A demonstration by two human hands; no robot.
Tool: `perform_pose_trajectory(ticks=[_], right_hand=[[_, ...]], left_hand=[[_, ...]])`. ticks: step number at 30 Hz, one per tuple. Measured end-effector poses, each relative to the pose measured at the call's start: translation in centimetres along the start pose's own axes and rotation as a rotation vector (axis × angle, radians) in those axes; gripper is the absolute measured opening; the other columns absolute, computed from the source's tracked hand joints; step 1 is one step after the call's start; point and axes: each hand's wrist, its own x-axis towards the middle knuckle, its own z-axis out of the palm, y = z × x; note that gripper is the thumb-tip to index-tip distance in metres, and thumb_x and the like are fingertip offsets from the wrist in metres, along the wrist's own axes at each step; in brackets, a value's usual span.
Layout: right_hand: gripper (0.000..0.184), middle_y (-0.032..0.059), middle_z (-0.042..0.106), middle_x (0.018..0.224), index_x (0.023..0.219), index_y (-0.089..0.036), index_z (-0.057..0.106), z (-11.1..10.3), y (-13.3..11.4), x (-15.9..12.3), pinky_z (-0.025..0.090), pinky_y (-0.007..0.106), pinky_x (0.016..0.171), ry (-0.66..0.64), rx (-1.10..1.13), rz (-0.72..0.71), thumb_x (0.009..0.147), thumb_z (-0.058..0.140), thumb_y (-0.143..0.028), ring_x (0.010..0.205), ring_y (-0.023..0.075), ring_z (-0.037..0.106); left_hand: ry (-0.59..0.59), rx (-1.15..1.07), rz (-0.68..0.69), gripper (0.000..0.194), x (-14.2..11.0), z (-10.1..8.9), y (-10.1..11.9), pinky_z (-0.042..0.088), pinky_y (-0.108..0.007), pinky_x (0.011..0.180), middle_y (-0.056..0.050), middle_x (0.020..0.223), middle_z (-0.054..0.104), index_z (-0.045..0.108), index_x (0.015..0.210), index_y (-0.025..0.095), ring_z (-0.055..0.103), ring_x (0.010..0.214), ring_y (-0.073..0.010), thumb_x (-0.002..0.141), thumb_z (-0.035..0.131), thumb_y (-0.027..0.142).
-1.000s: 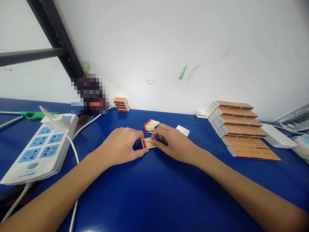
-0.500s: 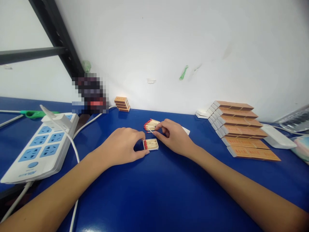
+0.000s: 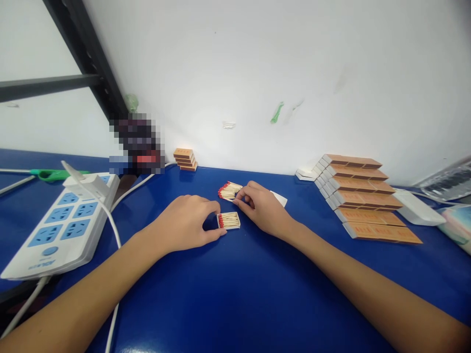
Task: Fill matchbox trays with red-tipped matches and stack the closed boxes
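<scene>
A small white matchbox tray (image 3: pixel 228 227) with red-headed matches in it lies on the blue table. My left hand (image 3: pixel 189 221) curves around its left end, thumb at the near edge and fingers at the far edge. Just behind the tray, a loose pile of matches (image 3: pixel 228 189) lies with red heads to the left. My right hand (image 3: pixel 262 206) is at the right of this pile, thumb and forefinger pinched on a match at its near side. A white sheet (image 3: pixel 279 198) is partly hidden behind that hand.
Stepped rows of orange matchboxes (image 3: pixel 368 201) stand at right, beside a white box-like object (image 3: pixel 419 208). A short matchbox stack (image 3: pixel 185 159) is near the wall. At left lie a white power strip (image 3: pixel 61 230), its cables and a green-handled tool (image 3: pixel 55 175).
My right fingertips have shifted slightly at the near edge of the match pile. My left hand stays at the tray. The whole view has turned a little.
</scene>
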Motion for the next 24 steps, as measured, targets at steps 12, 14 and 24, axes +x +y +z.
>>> perform_pose_trajectory(ticks=[12, 14, 24], right_hand=[[0.01, 0.0024, 0.058, 0.096, 0.092, -0.02, 0.065, -0.6, -0.4, -1.4, 0.042, 0.03, 0.067, -0.019, -0.073, -0.021, 0.101, 0.065, -0.025, 0.072, 0.014, 0.054], [0.009, 0.0021, 0.059, 0.096, 0.096, -0.02, 0.065, -0.5, -0.2, -1.2, 0.042, 0.03, 0.067, 0.0, -0.08, -0.021, 0.1, 0.069, -0.027, 0.073, 0.0144, 0.055], [0.012, 0.0038, 0.062, 0.1, 0.096, -0.02, 0.064, -0.5, 0.1, -0.8, 0.043, 0.031, 0.071, -0.057, -0.148, 0.003, 0.106, 0.059, -0.023, 0.076, 0.0157, 0.057]], left_hand=[[0.007, 0.006, 0.002, 0.028, 0.0, 0.2, 0.0, 0.033, -0.032, 0.061, -0.001, 0.076, 0.069, 0.074, 0.097, 0.022, 0.061, 0.066, -0.0193, 0.093, 0.071, 0.049], [0.009, 0.005, 0.0, 0.028, 0.0, 0.2, 0.0, 0.033, -0.032, 0.06, -0.001, 0.075, 0.069, 0.074, 0.097, 0.022, 0.061, 0.066, -0.0193, 0.093, 0.071, 0.049], [0.001, -0.008, -0.007, 0.03, 0.1, 0.1, -0.1, 0.034, -0.031, 0.06, -0.001, 0.076, 0.07, 0.075, 0.1, 0.022, 0.062, 0.066, -0.0189, 0.094, 0.07, 0.051]])
